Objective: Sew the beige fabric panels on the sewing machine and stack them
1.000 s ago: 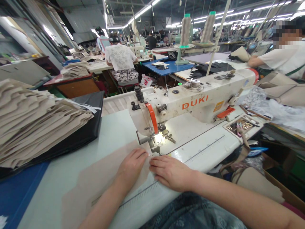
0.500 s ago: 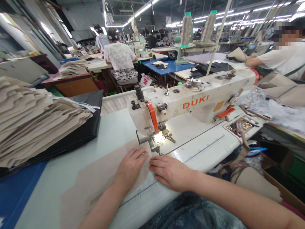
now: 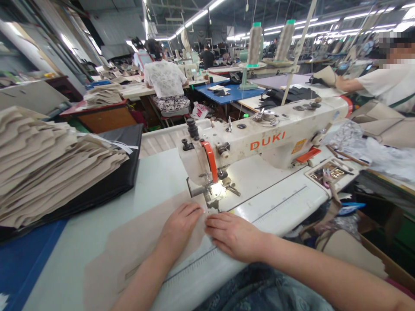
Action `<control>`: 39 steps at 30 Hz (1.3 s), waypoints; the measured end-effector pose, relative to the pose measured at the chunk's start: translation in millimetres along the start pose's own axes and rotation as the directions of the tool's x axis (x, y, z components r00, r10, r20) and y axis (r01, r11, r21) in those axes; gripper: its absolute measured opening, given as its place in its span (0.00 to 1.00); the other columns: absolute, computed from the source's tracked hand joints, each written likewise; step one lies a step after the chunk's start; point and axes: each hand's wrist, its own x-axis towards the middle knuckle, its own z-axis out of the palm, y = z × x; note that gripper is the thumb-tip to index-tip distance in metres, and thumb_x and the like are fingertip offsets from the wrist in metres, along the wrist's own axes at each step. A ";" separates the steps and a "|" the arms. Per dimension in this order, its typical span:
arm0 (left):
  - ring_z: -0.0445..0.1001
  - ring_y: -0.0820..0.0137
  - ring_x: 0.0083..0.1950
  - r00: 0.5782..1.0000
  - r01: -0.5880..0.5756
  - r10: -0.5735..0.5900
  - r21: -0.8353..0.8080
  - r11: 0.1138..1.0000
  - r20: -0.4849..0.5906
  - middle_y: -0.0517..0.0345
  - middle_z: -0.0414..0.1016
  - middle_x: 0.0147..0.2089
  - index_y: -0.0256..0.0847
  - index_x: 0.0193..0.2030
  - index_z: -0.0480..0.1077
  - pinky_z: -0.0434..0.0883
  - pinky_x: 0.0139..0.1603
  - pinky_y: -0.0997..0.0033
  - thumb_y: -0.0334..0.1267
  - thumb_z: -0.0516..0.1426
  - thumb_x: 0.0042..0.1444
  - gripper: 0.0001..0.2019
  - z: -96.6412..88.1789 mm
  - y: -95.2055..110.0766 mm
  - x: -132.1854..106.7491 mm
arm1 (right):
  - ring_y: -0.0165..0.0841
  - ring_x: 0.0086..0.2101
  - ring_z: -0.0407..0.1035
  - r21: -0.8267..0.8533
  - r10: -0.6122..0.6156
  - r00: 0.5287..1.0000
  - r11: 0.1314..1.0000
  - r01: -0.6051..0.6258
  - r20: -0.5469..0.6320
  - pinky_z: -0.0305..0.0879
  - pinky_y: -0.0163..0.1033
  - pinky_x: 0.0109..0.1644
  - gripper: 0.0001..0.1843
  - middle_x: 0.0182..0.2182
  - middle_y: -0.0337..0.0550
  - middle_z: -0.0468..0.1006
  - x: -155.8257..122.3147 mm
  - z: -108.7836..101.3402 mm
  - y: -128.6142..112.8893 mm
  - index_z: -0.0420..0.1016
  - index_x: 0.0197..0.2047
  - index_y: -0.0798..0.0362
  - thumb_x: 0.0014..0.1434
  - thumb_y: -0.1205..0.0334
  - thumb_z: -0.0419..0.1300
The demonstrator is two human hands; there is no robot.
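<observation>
1. Beneath my left fingers lies a pale beige panel, flat, with a stepped outer edge and a narrow mark.
2. From them it spreads leftward and toward me across the desk; my right fingers rest by its right edge.
3. Both sets are close together; whether they pinch it, I cannot tell.

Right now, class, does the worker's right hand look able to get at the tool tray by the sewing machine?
Probably yes: between the right hand, beside the beige panel, and the tool tray, I see only white tabletop with its printed ruler.
</observation>
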 end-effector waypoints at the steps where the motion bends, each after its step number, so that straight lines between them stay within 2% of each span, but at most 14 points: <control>1: 0.74 0.66 0.45 1.000 0.000 0.000 -0.003 1.000 0.002 0.51 0.78 0.43 0.37 0.43 0.75 0.75 0.48 0.65 0.21 0.48 0.59 0.16 0.3 -0.2 -0.6 | 0.39 0.56 0.65 0.001 -0.003 1.000 1.000 0.003 -0.006 0.61 0.44 0.61 0.15 0.55 0.52 0.74 0.3 -0.8 -0.2 0.73 0.53 0.60 0.68 0.63 0.53; 6: 0.74 0.67 0.46 1.000 0.007 -0.007 -0.014 1.000 0.005 0.52 0.78 0.43 0.38 0.44 0.75 0.74 0.49 0.68 0.22 0.48 0.60 0.17 0.9 -1.9 -2.3 | 0.38 0.47 0.69 -0.011 -0.011 0.999 1.000 0.011 -0.042 0.64 0.42 0.55 0.12 0.44 0.50 0.79 8.3 -5.4 5.2 0.77 0.45 0.58 0.66 0.67 0.53; 11: 0.75 0.67 0.45 0.999 0.025 -0.024 -0.013 1.000 0.033 0.51 0.78 0.43 0.38 0.44 0.76 0.75 0.49 0.67 0.24 0.46 0.62 0.18 1.1 -2.4 -2.6 | 0.38 0.39 0.69 -0.136 0.076 0.993 0.987 -0.088 -0.089 0.66 0.41 0.48 0.10 0.35 0.47 0.77 24.2 -4.9 22.7 0.77 0.44 0.58 0.66 0.66 0.55; 16: 0.75 0.65 0.48 0.993 0.071 -0.069 -0.024 0.997 0.094 0.50 0.78 0.45 0.38 0.46 0.76 0.75 0.51 0.64 0.25 0.47 0.63 0.17 1.0 3.4 -5.2 | 0.38 0.39 0.67 -0.179 0.063 0.995 0.981 -0.076 -0.076 0.65 0.41 0.45 0.08 0.35 0.48 0.76 31.0 -1.0 31.0 0.78 0.43 0.58 0.65 0.66 0.57; 21: 0.75 0.61 0.52 0.985 0.108 -0.114 0.057 0.993 0.130 0.46 0.78 0.50 0.36 0.52 0.74 0.74 0.52 0.58 0.34 0.47 0.66 0.17 -0.4 14.1 -10.4 | 0.38 0.39 0.66 -0.222 0.045 0.998 0.974 -0.054 -0.045 0.63 0.41 0.44 0.08 0.34 0.47 0.75 31.1 -1.3 30.7 0.77 0.42 0.57 0.66 0.67 0.57; 27: 0.75 0.62 0.53 0.984 0.066 -0.090 0.157 0.985 0.155 0.47 0.77 0.53 0.35 0.55 0.72 0.73 0.53 0.60 0.35 0.44 0.68 0.19 -0.5 18.0 -12.6 | 0.38 0.40 0.66 -0.258 0.038 0.999 0.965 -0.041 -0.019 0.62 0.41 0.44 0.08 0.36 0.46 0.74 31.9 -3.3 30.4 0.77 0.42 0.57 0.66 0.67 0.56; 32: 0.75 0.63 0.54 0.978 0.073 -0.105 0.178 0.981 0.178 0.48 0.77 0.55 0.37 0.57 0.71 0.72 0.53 0.61 0.35 0.43 0.68 0.20 -1.1 19.6 -14.0 | 0.39 0.40 0.66 -0.248 0.030 1.000 0.968 -0.031 -0.005 0.62 0.42 0.44 0.08 0.36 0.47 0.75 32.3 -4.6 31.7 0.77 0.43 0.58 0.66 0.67 0.56; 39: 0.75 0.62 0.54 0.980 0.110 -0.135 0.168 0.980 0.145 0.48 0.77 0.55 0.36 0.55 0.73 0.73 0.53 0.60 0.36 0.43 0.68 0.20 2.0 22.6 -11.2 | 0.38 0.40 0.68 -0.233 -0.012 1.000 0.972 0.015 0.018 0.63 0.41 0.46 0.08 0.36 0.46 0.76 38.3 -10.5 44.8 0.77 0.42 0.57 0.66 0.66 0.56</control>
